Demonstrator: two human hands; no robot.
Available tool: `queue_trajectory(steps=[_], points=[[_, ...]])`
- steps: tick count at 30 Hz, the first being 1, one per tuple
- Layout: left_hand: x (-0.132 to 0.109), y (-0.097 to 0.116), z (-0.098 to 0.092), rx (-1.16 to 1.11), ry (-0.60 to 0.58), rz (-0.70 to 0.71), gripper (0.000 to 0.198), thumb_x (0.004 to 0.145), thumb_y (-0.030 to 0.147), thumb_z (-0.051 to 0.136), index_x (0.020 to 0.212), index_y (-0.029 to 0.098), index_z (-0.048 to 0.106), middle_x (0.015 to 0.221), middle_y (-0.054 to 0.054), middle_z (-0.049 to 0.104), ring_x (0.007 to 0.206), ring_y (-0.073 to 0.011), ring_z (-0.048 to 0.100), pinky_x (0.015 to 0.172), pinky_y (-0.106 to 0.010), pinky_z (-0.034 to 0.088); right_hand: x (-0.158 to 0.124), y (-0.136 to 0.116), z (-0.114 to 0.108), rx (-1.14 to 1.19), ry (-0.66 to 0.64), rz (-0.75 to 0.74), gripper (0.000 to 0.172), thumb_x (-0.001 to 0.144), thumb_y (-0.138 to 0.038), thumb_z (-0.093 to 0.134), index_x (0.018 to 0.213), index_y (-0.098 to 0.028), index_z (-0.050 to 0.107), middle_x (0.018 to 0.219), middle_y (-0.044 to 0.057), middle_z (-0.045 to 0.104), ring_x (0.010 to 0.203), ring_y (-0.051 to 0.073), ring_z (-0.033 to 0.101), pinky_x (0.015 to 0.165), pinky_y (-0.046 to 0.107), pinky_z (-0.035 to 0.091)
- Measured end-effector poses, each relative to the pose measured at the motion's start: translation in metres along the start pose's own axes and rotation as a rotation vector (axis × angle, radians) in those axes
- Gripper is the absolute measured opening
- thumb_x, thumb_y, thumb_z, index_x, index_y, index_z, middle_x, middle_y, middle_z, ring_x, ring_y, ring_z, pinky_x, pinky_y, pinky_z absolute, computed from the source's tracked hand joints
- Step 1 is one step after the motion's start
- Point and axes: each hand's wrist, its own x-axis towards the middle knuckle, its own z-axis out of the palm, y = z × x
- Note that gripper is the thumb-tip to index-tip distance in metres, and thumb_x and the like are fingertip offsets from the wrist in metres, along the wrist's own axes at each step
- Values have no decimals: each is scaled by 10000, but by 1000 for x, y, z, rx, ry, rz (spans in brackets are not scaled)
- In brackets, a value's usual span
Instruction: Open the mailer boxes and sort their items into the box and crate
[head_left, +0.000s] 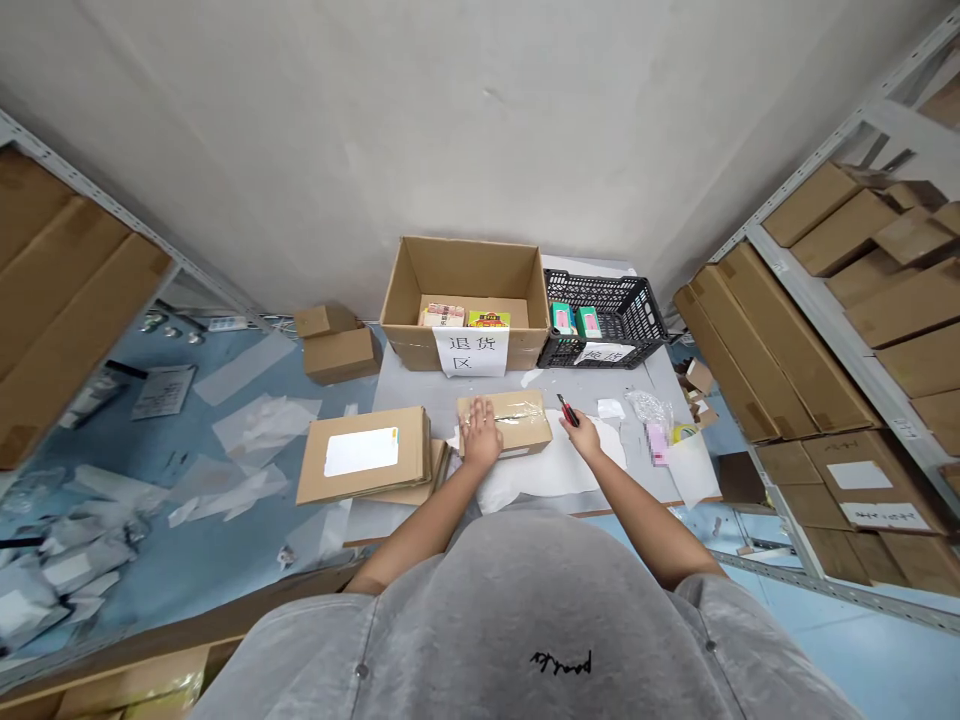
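Observation:
My left hand (480,432) lies flat with fingers spread on the left end of a small taped cardboard box (517,420) in the middle of the table. My right hand (583,435) sits just right of that box, closed round a red and black utility knife (568,410) whose tip points up and left toward the box's right end. The box rests on white wrapping paper (547,470).
A large open carton (465,290) with a paper sign holds small packs at the table's back. A black plastic crate (607,315) stands beside it. A flat labelled box (364,455) lies left. Shelves of cartons (847,330) flank right and left; plastic scraps litter the blue floor (150,520).

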Motion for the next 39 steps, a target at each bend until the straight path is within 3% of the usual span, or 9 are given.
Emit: queue_trajectory(steps=[4,8,13,18,21,24,28,32,39], points=[[39,19,4,-19,-137,233,751,1021,415,603,1714,188,424,1817,-181,307,1698,-348,250,1378,-595,150,13,-18,39,103,-69,143,468,868,-517,800,1227,-223,746,1069,54,820,964,255,765,867,340,593],[66,24,10,87,-208,349,750,1056,546,576,1714,213,436,1749,-174,441,1601,-355,398,1358,-550,209,20,-19,51,153,-70,209,519,813,-452,860,1256,-213,733,1088,47,816,992,247,763,884,323,589],[72,21,18,209,-211,460,779,1072,600,543,1731,207,407,1609,-206,562,1423,-363,517,1266,-493,326,13,-18,48,71,-110,241,520,852,-444,868,1306,-243,713,1143,43,803,1040,247,757,898,318,575],[70,26,21,299,-235,463,735,1101,541,499,1727,169,403,1632,-257,509,1428,-406,487,1259,-551,289,-2,-32,49,-17,-98,238,487,973,-465,775,1387,-234,662,1313,100,757,1188,264,733,951,318,561],[68,29,21,314,-237,456,711,1115,522,460,1729,168,396,1638,-268,501,1431,-415,482,1254,-572,281,-11,-37,44,-51,-39,232,360,1077,-394,622,1380,-202,647,1333,140,736,1214,263,722,963,312,560],[67,30,19,323,-235,452,722,1119,529,443,1736,159,381,1634,-278,499,1412,-418,489,1241,-577,296,-17,-39,36,64,-38,233,294,1145,-307,431,1334,-216,637,1113,91,777,974,220,769,843,285,590],[68,31,18,327,-241,455,717,1121,529,441,1731,154,393,1629,-282,501,1401,-424,489,1230,-579,305,-23,-44,31,321,-194,360,288,1171,-373,389,1299,-209,588,741,-3,695,558,190,692,592,274,589],[68,32,17,313,-248,451,713,1118,531,451,1724,157,405,1601,-286,525,1379,-421,508,1206,-573,327,-23,-54,36,448,-302,473,346,1183,-450,371,1276,-170,552,614,-22,638,498,216,695,540,298,604],[70,34,16,325,-261,468,731,1126,523,406,1724,101,396,1570,-318,540,1346,-439,536,1155,-569,366,-27,-61,38,371,-283,466,335,1183,-452,376,1267,-179,551,628,-7,649,421,209,641,464,298,564]])
